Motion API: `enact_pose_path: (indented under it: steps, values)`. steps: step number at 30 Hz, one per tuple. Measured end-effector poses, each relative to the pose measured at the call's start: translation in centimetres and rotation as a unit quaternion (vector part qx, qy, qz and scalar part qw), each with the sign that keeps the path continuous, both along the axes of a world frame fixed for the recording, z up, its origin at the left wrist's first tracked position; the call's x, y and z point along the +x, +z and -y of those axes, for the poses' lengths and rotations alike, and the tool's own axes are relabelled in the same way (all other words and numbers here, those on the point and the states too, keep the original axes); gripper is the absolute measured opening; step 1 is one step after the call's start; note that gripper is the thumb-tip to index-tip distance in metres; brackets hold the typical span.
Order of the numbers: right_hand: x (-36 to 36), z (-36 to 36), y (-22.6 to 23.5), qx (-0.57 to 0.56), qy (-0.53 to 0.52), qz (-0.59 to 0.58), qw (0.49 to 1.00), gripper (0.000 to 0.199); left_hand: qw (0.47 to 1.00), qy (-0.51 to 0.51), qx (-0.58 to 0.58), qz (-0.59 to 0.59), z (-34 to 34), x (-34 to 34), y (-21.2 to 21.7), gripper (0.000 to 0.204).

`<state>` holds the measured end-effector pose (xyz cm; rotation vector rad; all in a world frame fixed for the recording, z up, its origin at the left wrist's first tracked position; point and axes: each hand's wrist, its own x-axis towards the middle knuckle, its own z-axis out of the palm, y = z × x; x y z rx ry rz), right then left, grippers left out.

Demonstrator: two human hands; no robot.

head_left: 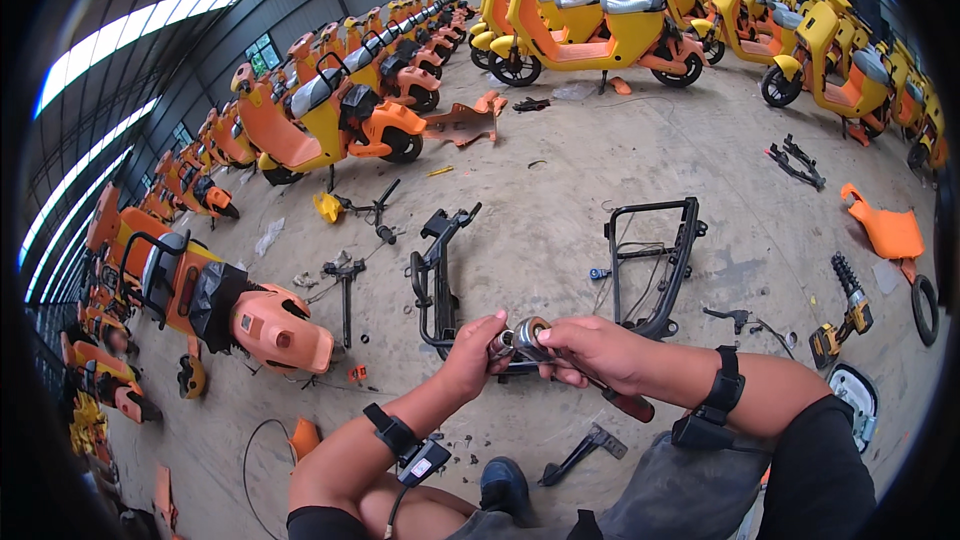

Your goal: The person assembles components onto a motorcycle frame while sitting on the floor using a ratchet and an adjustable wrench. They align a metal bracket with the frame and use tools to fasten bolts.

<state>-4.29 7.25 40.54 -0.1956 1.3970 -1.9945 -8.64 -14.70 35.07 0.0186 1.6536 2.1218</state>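
In front of me my two hands meet at a ratchet wrench (535,328). My right hand (595,352) is closed round it near its round chrome head; its dark handle with a reddish grip end slants down below the hand. My left hand (470,358) pinches a shiny metal socket (502,344) right at the wrench head. Whether the socket is seated on the wrench, I cannot tell. Just beyond my hands, a black tubular metal frame (688,270) lies on the floor, with thin cables around it. Its lower part is partly hidden by my hands.
A yellow-and-black cordless power tool (842,325) with a long spring-like front lies at right. A black metal part (585,454) rests near my shoe (507,490). An orange scooter (285,328) leans at left. Parked yellow scooters (590,30) stand beyond, with loose parts between.
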Motion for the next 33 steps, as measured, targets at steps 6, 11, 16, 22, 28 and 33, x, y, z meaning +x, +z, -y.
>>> enact_pose_path:
  steps: [6, 11, 16, 22, 28, 33]
  values:
    - [-0.6, 0.2, 0.1, 0.024, -0.049, 0.04, 0.998, 0.028, 0.999, -0.04, -0.001, -0.013, -1.2, -0.4, 0.6, 0.032]
    - [-1.6, -0.2, -0.8, 0.039, -0.03, 0.015, 0.999, 0.028, 0.997, -0.069, -0.001, -0.025, -1.3, -1.0, -0.5, 0.033]
    - [-1.5, -0.8, -1.4, 0.043, 0.014, 0.003, 0.999, 0.033, 0.997, -0.07, -0.022, -0.015, -1.1, -0.6, -0.5, 0.031]
    - [-0.9, -0.6, -1.3, 0.057, 0.032, -0.009, 0.998, 0.031, 0.998, -0.05, -0.029, -0.01, -1.3, 0.8, 0.3, 0.03]
    - [-0.7, -0.5, -1.5, 0.054, 0.038, 0.009, 0.998, 0.027, 0.997, -0.054, -0.049, -0.013, -1.2, 1.5, 0.6, 0.031]
    - [-0.7, -0.4, -1.7, 0.034, 0.037, 0.008, 0.999, 0.033, 0.997, -0.053, -0.052, -0.022, -1.0, 1.3, 0.7, 0.031]
